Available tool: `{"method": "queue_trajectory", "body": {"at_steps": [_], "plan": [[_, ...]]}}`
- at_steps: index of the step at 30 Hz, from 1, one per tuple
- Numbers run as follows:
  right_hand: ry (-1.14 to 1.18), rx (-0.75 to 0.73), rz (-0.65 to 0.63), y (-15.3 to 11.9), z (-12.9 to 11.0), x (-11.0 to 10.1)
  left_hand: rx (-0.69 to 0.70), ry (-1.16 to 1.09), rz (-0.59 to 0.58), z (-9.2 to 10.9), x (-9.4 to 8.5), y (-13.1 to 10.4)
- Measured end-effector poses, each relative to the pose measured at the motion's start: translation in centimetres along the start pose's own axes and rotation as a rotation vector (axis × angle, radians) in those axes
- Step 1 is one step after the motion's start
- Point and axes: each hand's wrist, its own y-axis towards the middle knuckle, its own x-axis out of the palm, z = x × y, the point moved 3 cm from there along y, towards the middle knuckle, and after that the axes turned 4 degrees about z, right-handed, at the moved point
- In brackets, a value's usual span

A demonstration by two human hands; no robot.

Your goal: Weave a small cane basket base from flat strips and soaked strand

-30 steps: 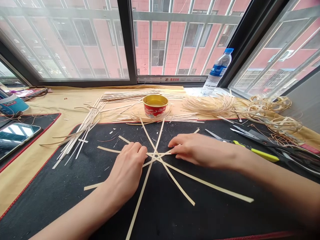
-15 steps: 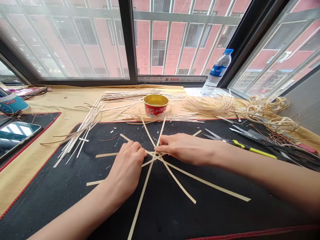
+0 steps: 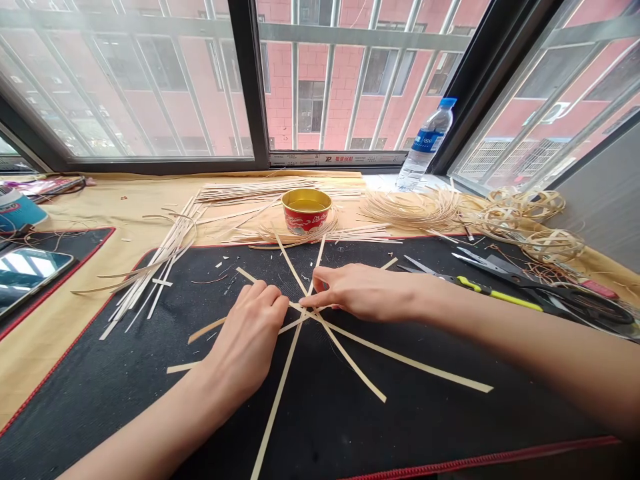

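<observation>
Several flat bamboo strips (image 3: 279,393) cross one another in a star on the black mat (image 3: 425,427). My left hand (image 3: 253,333) is closed beside the crossing, its thumb and fingers gripping strips on the left side; its palm hides parts of them. From the right, my right hand (image 3: 357,290) reaches over the crossing. Its thumb and index finger curl toward each other, with fingertips down on the strips at the centre. Strip ends fan out past both hands, toward me and toward the window.
Behind the star stands a red tin (image 3: 306,212). Loose strips (image 3: 160,260) lie left; coiled strips (image 3: 410,208) and a water bottle (image 3: 427,143) are at back right. Scissors (image 3: 493,267) and a yellow-handled cutter (image 3: 500,295) lie beside my right forearm. A phone (image 3: 33,273) rests at left.
The strip end left of my left hand has swung nearer to me. My right fingertips have shifted slightly left onto the crossing. The whole view has moved a little.
</observation>
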Motion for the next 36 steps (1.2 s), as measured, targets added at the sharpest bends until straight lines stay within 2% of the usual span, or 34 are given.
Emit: {"method": "queue_trajectory", "body": {"at_steps": [8, 22, 26, 32, 36], "plan": [[-0.017, -0.022, -0.015, 0.1, 0.2, 0.0, 0.056, 0.011, -0.075, 0.3, -0.3, 0.0], [-0.059, -0.038, -0.017, 0.1, 0.1, 0.1, 0.076, 0.066, -0.063, 0.2, 0.1, 0.2], [-0.044, 0.041, 0.029, -0.3, 0.4, -0.3, 0.082, 0.097, -0.036, 0.3, 0.1, 0.1], [0.074, 0.103, 0.228, -1.3, 1.4, -1.0, 0.069, 0.134, 0.044, 0.6, -0.2, -0.2], [0.198, 0.065, 0.205, -1.1, 0.9, -0.9, 0.198, 0.029, 0.144, 1.0, 0.2, -0.4]]}}
